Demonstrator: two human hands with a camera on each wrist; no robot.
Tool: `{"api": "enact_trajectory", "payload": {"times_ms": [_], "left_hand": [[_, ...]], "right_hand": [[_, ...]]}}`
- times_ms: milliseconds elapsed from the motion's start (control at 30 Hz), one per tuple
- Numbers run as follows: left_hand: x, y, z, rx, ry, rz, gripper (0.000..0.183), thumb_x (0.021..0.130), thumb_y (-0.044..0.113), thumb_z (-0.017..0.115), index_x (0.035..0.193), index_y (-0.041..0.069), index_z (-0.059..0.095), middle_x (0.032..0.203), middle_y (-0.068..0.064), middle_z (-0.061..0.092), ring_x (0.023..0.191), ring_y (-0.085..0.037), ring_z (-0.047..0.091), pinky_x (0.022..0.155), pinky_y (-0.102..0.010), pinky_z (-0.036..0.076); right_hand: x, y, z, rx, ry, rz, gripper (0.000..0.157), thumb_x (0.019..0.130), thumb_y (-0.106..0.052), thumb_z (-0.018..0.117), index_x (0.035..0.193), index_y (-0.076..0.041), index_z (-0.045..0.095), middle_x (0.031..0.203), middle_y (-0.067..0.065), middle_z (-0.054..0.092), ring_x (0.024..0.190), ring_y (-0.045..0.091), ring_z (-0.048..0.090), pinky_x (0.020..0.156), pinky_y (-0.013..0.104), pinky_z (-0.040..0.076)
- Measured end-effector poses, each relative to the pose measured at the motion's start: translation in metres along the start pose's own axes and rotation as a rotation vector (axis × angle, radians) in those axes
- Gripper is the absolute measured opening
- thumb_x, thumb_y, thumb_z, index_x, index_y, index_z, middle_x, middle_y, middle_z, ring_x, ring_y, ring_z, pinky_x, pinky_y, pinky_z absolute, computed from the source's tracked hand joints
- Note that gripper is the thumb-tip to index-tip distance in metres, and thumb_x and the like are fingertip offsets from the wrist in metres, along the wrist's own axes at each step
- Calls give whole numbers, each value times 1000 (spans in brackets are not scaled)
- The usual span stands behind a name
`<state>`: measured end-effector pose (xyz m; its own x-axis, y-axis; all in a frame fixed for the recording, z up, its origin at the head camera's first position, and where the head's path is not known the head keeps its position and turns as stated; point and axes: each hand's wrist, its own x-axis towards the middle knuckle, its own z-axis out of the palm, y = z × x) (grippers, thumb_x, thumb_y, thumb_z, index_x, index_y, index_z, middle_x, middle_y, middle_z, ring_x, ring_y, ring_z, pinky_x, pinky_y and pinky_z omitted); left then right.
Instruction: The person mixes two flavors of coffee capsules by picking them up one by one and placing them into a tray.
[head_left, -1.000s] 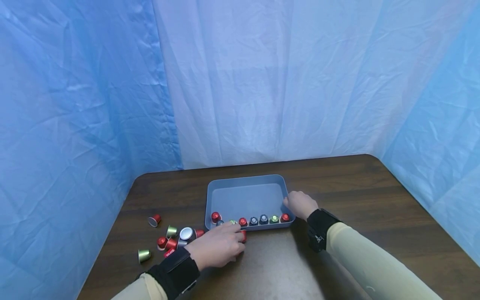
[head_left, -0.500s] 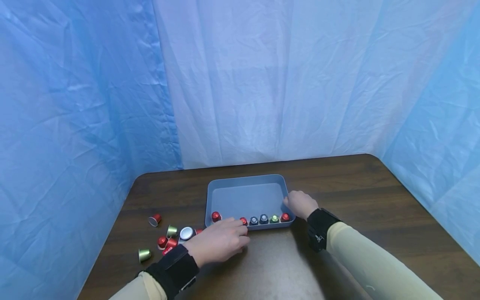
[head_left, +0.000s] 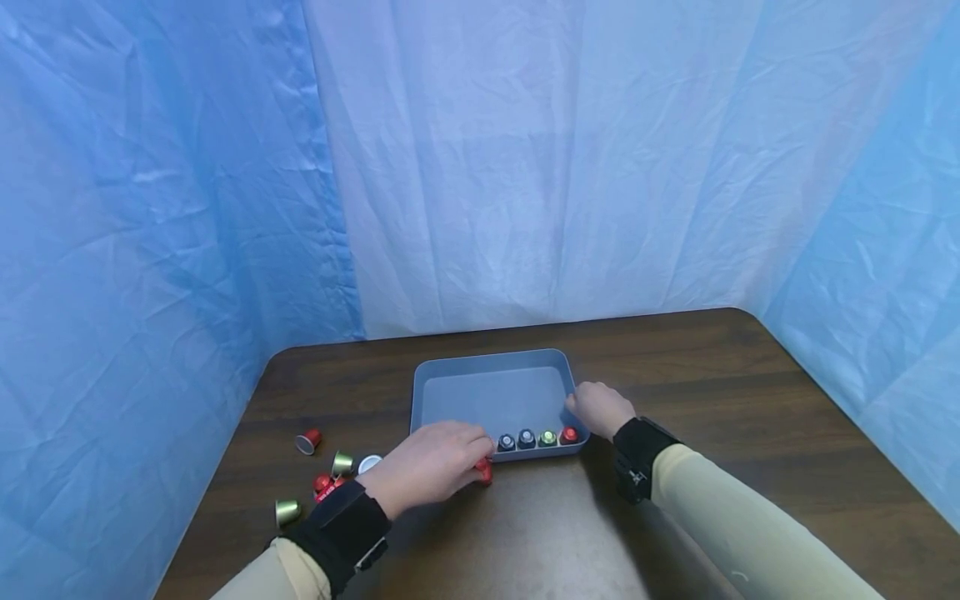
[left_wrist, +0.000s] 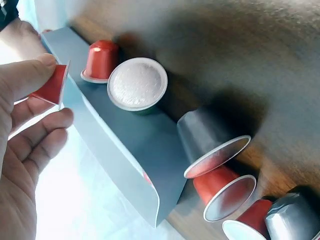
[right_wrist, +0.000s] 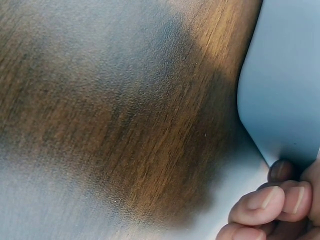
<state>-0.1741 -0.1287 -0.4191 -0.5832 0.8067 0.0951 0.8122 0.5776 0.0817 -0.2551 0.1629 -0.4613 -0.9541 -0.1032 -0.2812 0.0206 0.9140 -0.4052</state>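
Observation:
In the left wrist view my left hand point(left_wrist: 22, 120) pinches a red coffee capsule point(left_wrist: 50, 90) between thumb and fingers, close to the rim of the grey-blue tray point(head_left: 495, 361). From the head view this hand covers the tray's front left part. Outside the tray's wall, another red capsule point(left_wrist: 101, 59) stands rim down beside one with its pale lid point(left_wrist: 137, 84) showing. My right hand point(head_left: 602, 410) holds the tray's right side, fingers curled at its edge. Along the tray's front wall, dark capsules point(head_left: 527, 438), a green capsule point(head_left: 548, 438) and a red capsule point(head_left: 569, 435) form a row.
Loose capsules lie on the wooden table point(head_left: 720, 383) left of the tray, among them a green one point(head_left: 287, 512) and a red one point(head_left: 308, 441) lying apart. Light blue curtains point(head_left: 495, 167) hang behind the table and at its sides.
My left hand has moved slightly away from me, from the table in front of the tray to over its front left part, covering more of the capsule row. The right hand stays put.

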Motion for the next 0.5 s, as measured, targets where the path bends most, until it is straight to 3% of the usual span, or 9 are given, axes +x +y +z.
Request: {"api": "enact_trajectory", "payload": {"times_ms": [233,500], "left_hand": [[-2,-11,-4,-6,36,-116,32,84,30,86,109,18,70,93,8,66,86,-10,56,81,-28,52],[-4,-21,-2,-80,49,-202,31,86,22,84,113,15,70,100,5,66,94,-11,61,89,-31,57]], "right_hand": [[1,1,1,-8,8,-3,31,104,-27,55,102,0,69,75,9,58,68,23,58,61,32,46],[2,2,0,0,7,1,31,104,-27,55,103,1,70,75,9,59,68,23,58,61,32,45]]}}
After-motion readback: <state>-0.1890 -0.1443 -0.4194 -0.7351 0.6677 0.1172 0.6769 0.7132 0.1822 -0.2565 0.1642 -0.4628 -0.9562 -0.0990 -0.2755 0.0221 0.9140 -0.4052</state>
